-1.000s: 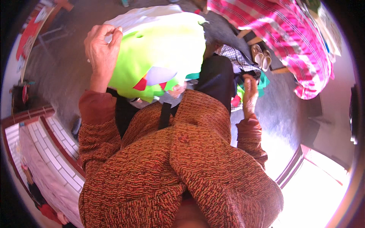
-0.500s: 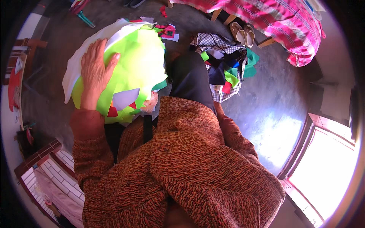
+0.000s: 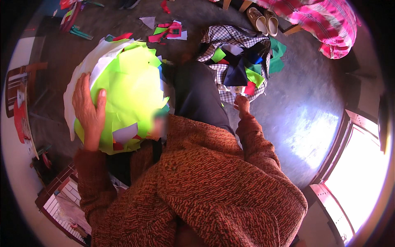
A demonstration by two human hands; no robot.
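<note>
Fingers [image 3: 85, 86] of the left hand [image 3: 89, 115] lie extended, thumb apart, on a rounded lime-green cloth heap [image 3: 133, 84] beside the black-trousered knee [image 3: 193, 88]; whether the right hand [image 3: 242, 105] grips is unclear. Probably light and floppy, the heap suits broad edge support.

Probably a home: shoes [image 3: 259, 23], pink plaid cloth [image 3: 327, 22]

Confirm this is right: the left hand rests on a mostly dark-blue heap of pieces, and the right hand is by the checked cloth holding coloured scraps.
Wrong colour: in the head view, the heap under the left hand is mostly bright yellow-green. The right hand is by the checked cloth holding coloured scraps.
</note>
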